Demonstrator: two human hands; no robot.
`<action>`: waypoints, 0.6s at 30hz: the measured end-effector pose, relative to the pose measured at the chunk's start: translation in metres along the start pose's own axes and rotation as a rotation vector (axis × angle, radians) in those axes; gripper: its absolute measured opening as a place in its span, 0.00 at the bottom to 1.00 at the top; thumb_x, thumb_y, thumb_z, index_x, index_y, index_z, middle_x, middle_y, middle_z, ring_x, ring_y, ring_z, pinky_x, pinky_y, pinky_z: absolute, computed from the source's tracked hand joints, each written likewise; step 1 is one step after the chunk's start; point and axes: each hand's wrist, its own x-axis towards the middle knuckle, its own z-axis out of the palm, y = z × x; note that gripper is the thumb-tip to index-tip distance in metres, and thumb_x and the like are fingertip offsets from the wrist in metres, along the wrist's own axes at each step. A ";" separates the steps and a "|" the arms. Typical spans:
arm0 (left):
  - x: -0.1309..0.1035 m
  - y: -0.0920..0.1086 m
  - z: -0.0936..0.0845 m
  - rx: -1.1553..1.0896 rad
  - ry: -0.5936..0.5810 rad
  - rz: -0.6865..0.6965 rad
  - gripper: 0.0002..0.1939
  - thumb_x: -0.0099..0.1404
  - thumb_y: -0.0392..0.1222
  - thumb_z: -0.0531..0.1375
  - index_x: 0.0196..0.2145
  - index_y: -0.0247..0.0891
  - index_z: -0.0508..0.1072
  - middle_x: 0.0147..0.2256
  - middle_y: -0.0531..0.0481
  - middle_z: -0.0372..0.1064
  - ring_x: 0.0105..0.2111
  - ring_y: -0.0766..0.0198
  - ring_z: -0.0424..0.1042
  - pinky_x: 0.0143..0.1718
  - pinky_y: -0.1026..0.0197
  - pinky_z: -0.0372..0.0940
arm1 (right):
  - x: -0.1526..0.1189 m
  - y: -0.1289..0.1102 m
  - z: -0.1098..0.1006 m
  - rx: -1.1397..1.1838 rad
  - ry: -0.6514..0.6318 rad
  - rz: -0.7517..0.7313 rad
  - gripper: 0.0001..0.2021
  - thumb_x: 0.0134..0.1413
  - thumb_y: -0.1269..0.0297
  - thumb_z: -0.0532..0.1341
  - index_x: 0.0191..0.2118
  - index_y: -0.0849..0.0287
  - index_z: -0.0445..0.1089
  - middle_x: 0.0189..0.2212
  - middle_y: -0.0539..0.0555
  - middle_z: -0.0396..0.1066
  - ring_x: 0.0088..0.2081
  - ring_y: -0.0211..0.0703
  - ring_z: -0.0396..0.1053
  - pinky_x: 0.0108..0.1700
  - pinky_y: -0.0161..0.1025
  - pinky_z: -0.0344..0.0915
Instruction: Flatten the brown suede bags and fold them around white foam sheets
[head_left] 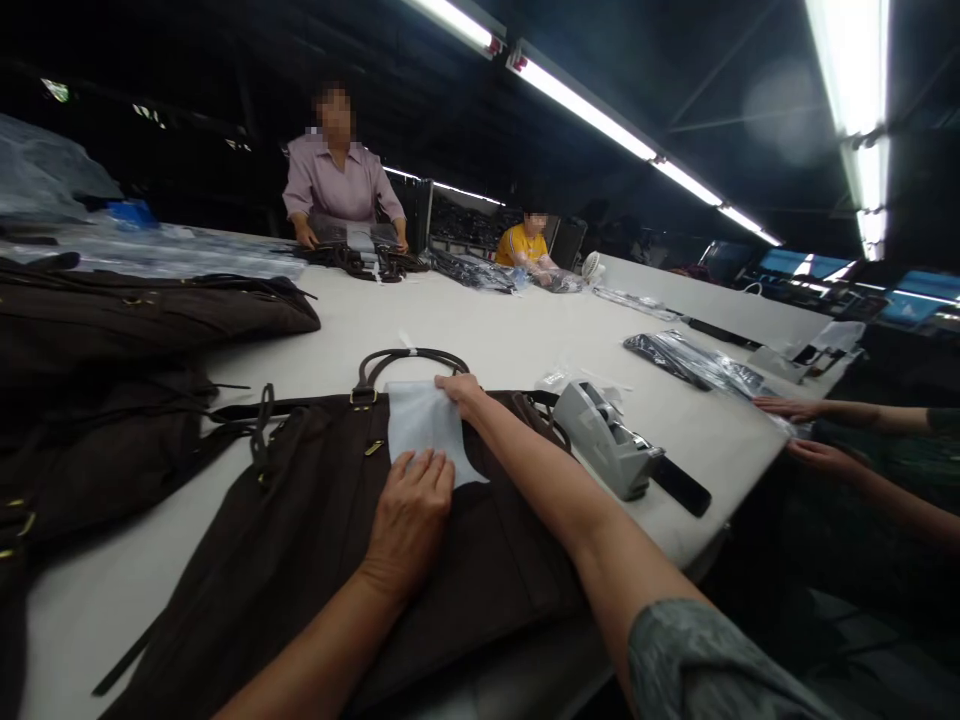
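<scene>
A dark brown bag [300,560] with looped handles lies on the white table in front of me. Over its top edge, beside the handle base, hangs a pale sheet [424,420]. My left hand [412,505] lies palm down on the sheet's lower part, its fingers extended and resting side by side. At the sheet's upper right corner, my right hand [459,388] has its fingers closed on the edge. The thumb of my right hand is hidden.
A grey tape dispenser [607,440] stands right of the bag. More brown bags [135,320] are piled at left. Plastic-wrapped items [690,360] lie at right, near another person's hands [810,430]. Two people work across the table [525,330].
</scene>
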 end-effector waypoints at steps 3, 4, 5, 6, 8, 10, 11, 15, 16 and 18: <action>-0.001 -0.005 0.003 -0.021 0.001 -0.052 0.24 0.63 0.24 0.45 0.49 0.29 0.75 0.51 0.33 0.73 0.54 0.47 0.72 0.58 0.43 0.64 | 0.007 0.010 0.002 0.054 0.101 0.048 0.12 0.57 0.63 0.64 0.40 0.70 0.75 0.32 0.57 0.75 0.34 0.41 0.73 0.31 0.30 0.67; -0.002 -0.006 0.004 -0.025 0.004 -0.052 0.24 0.63 0.23 0.45 0.48 0.29 0.75 0.51 0.34 0.73 0.53 0.49 0.72 0.57 0.45 0.65 | 0.009 0.012 0.003 0.072 0.133 0.058 0.13 0.59 0.62 0.63 0.41 0.69 0.75 0.33 0.57 0.76 0.34 0.41 0.73 0.30 0.30 0.67; -0.003 -0.006 0.005 -0.024 0.009 -0.046 0.25 0.62 0.23 0.45 0.49 0.31 0.75 0.52 0.35 0.73 0.53 0.51 0.73 0.57 0.47 0.66 | 0.011 0.013 0.004 0.089 0.162 0.067 0.13 0.59 0.62 0.62 0.42 0.69 0.75 0.33 0.57 0.76 0.34 0.41 0.74 0.30 0.30 0.67; -0.003 -0.007 0.006 -0.019 0.020 -0.039 0.26 0.61 0.22 0.45 0.50 0.32 0.75 0.53 0.36 0.72 0.53 0.52 0.72 0.57 0.49 0.66 | 0.014 0.014 0.005 0.105 0.188 0.077 0.14 0.60 0.62 0.61 0.43 0.69 0.74 0.34 0.58 0.76 0.33 0.41 0.74 0.29 0.29 0.67; -0.003 -0.012 0.007 -0.022 0.047 -0.040 0.28 0.61 0.22 0.45 0.52 0.31 0.74 0.54 0.37 0.71 0.55 0.53 0.71 0.59 0.49 0.65 | 0.017 0.013 0.008 0.127 0.234 0.101 0.15 0.61 0.63 0.59 0.45 0.71 0.74 0.35 0.59 0.77 0.33 0.41 0.75 0.28 0.29 0.67; -0.003 -0.020 0.008 -0.058 0.060 -0.084 0.27 0.61 0.22 0.44 0.52 0.30 0.74 0.54 0.37 0.71 0.56 0.53 0.70 0.62 0.47 0.63 | 0.020 0.013 0.008 0.126 0.283 0.114 0.16 0.63 0.64 0.56 0.46 0.72 0.73 0.37 0.61 0.78 0.34 0.41 0.75 0.29 0.29 0.68; -0.002 -0.024 0.009 -0.081 0.058 -0.114 0.27 0.62 0.23 0.44 0.51 0.30 0.75 0.54 0.37 0.71 0.56 0.53 0.70 0.62 0.47 0.62 | 0.020 0.014 0.008 0.115 0.309 0.113 0.17 0.64 0.64 0.54 0.46 0.72 0.73 0.38 0.63 0.78 0.35 0.42 0.76 0.30 0.29 0.68; 0.000 -0.034 0.012 -0.135 0.045 -0.174 0.24 0.64 0.26 0.45 0.48 0.37 0.76 0.52 0.42 0.73 0.54 0.55 0.72 0.61 0.48 0.64 | 0.019 0.019 0.001 0.007 0.366 0.078 0.18 0.64 0.59 0.53 0.40 0.67 0.77 0.39 0.64 0.78 0.40 0.47 0.76 0.37 0.33 0.70; 0.000 -0.033 0.012 -0.142 0.040 -0.175 0.24 0.65 0.27 0.46 0.48 0.38 0.76 0.51 0.43 0.74 0.53 0.55 0.73 0.58 0.50 0.66 | 0.019 0.020 -0.002 -0.030 0.357 0.074 0.16 0.62 0.59 0.57 0.38 0.66 0.77 0.38 0.64 0.78 0.40 0.48 0.76 0.38 0.34 0.71; -0.004 -0.030 0.010 -0.161 0.023 -0.182 0.21 0.66 0.29 0.47 0.46 0.39 0.77 0.48 0.43 0.77 0.48 0.55 0.77 0.51 0.53 0.71 | 0.019 0.020 -0.007 -0.106 0.316 0.082 0.10 0.52 0.63 0.65 0.36 0.66 0.77 0.36 0.64 0.78 0.40 0.51 0.76 0.40 0.37 0.71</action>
